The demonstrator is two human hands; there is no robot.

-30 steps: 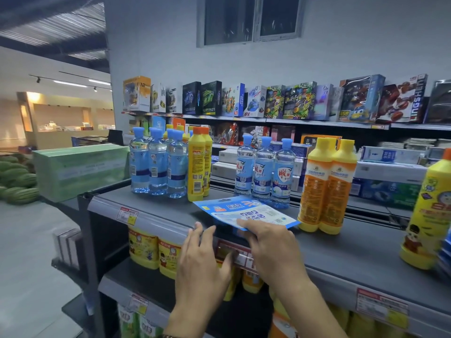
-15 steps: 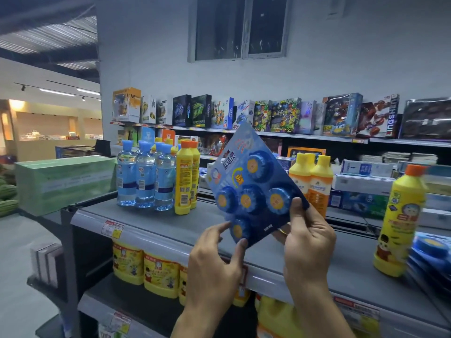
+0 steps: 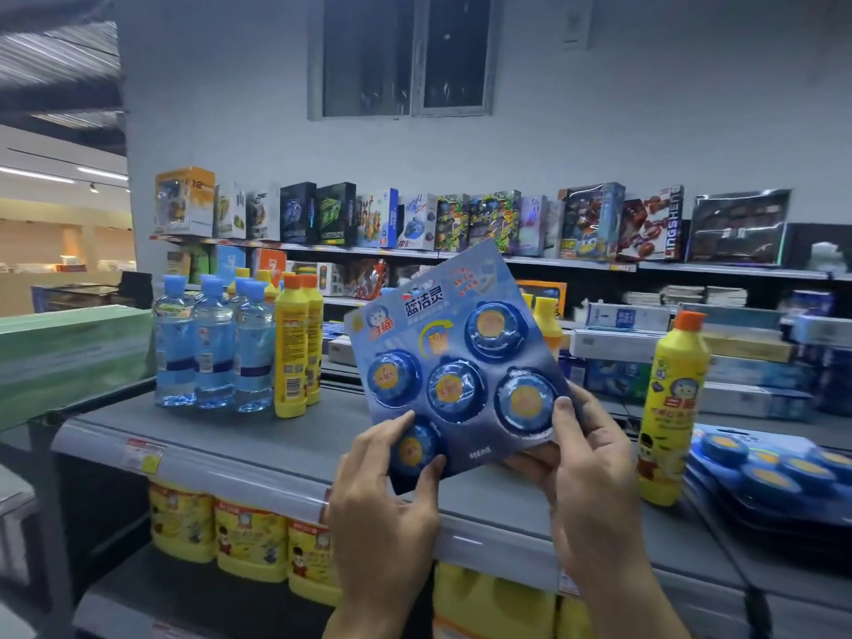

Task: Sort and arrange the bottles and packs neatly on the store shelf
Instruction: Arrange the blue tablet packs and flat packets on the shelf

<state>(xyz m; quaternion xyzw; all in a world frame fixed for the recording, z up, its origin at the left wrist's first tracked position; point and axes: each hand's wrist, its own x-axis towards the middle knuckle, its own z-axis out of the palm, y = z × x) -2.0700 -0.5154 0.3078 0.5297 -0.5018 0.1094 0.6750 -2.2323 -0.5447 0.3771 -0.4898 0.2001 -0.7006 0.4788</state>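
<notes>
I hold a blue blister pack [image 3: 454, 362] of several round blue tablets upright and tilted in front of me, above the grey shelf [image 3: 295, 449]. My left hand [image 3: 387, 505] pinches its lower left corner. My right hand [image 3: 590, 477] grips its lower right edge. Clear water bottles [image 3: 212, 348] with blue caps stand at the shelf's left, with two yellow bottles [image 3: 295, 352] beside them. Another yellow bottle [image 3: 671, 408] stands at the right, next to a stack of the same blue packs [image 3: 774, 472]. More yellow bottles behind the pack are mostly hidden.
Yellow containers [image 3: 249, 537] fill the shelf below. Toy boxes [image 3: 415, 219] line the far wall shelves. A green carton [image 3: 69, 352] sits to the left. An aisle floor lies at far left.
The pack was lying flat on the shelf under my hands; both hands lifted it and turned it upright, face toward me. My view shifted right, revealing the stack of packs.
</notes>
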